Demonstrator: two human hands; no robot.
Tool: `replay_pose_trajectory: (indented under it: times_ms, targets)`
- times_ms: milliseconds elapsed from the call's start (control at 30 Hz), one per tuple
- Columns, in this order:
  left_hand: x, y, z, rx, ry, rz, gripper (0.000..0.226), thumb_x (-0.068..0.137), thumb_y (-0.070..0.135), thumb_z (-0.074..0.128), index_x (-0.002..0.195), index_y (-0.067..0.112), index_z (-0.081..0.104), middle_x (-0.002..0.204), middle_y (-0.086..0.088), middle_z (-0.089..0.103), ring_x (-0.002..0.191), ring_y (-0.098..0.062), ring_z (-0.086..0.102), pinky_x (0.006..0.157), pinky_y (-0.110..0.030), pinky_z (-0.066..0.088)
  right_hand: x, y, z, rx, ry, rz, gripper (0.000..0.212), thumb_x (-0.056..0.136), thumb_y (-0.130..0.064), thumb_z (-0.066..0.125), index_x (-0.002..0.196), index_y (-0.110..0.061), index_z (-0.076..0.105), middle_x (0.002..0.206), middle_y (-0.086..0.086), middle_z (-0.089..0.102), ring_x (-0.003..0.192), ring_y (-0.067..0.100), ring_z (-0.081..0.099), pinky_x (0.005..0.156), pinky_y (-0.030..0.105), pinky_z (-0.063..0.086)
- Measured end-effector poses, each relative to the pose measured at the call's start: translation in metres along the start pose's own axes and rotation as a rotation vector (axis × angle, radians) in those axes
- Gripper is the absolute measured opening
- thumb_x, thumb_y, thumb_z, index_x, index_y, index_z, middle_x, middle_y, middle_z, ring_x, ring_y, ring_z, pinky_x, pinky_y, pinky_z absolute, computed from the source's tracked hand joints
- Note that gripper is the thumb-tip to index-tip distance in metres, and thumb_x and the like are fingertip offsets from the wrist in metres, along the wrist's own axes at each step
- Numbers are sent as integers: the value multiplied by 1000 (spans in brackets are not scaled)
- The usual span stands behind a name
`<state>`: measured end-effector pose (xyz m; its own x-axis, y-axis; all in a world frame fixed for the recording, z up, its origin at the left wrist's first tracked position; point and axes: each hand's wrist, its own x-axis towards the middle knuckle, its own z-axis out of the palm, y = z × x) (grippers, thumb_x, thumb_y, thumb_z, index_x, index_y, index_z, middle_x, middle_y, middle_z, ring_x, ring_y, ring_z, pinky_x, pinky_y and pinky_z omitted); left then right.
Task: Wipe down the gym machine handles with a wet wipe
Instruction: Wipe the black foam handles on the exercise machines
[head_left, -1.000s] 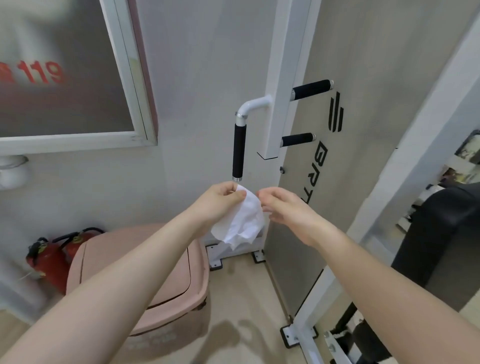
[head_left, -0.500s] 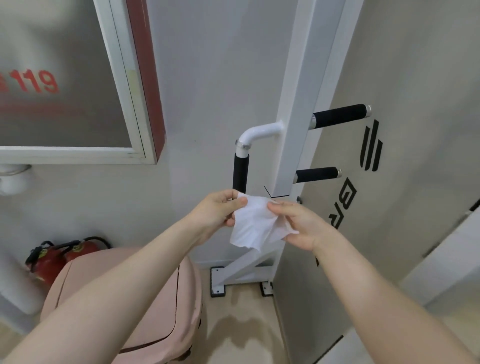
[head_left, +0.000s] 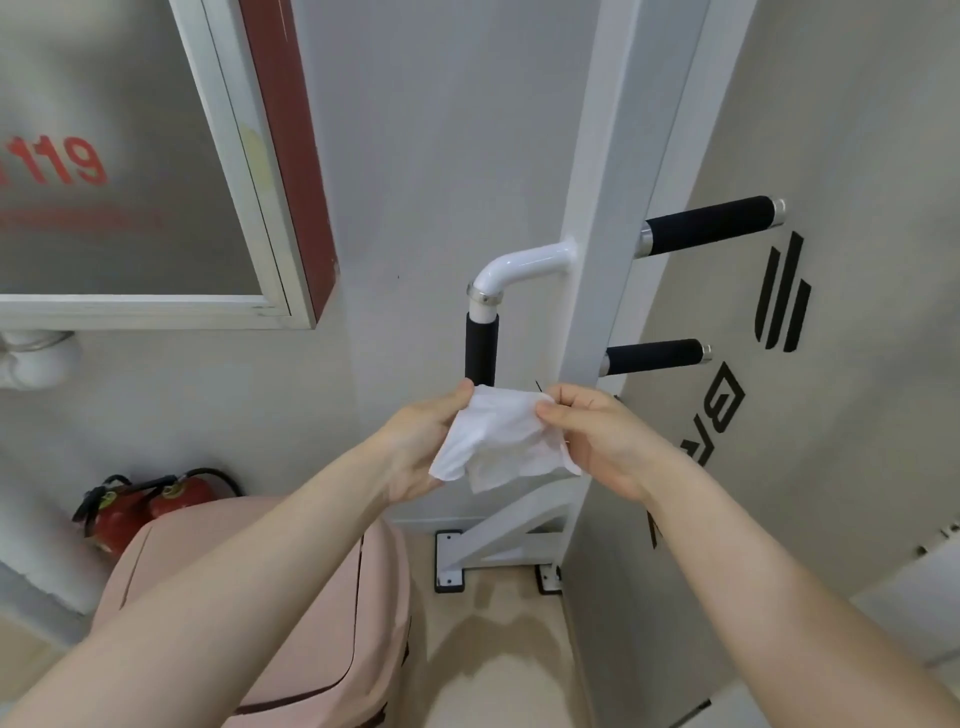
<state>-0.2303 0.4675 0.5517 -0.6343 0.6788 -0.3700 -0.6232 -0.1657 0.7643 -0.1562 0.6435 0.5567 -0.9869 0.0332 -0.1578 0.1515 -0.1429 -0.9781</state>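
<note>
We hold the wet wipe stretched between both hands, just below the vertical handle of the white gym machine frame. Our left hand pinches the wipe's left edge between thumb and fingers, and our right hand pinches its right top edge the same way, so both grips are clamped on the cloth, which hangs crumpled between them. The top of the wipe sits right at the lower end of the vertical handle's black foam; we cannot tell whether it touches it.

We judge the step in hand to be spreading and readying the wipe, with wiping of this handle about to start. The next move calls for wrapping the wipe around the foam with 1 hand and sliding it along the grip's length. After that, 2 more grips wait on the frame's right side: the upper side handle and the lower side handle, both well apart from our hands.
</note>
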Motion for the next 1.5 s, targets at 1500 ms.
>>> replay_pose_trajectory:
  times_ms: [1500]
  targets:
    - [34, 76, -27, 947, -95, 600, 28, 93, 9, 49, 106, 29, 64, 101, -4, 70, 91, -15, 68, 79, -22, 52, 72, 34, 73, -627, 657, -170, 18, 90, -22, 52, 106, -13, 51, 92, -1, 59, 88, 19, 56, 73, 30, 45]
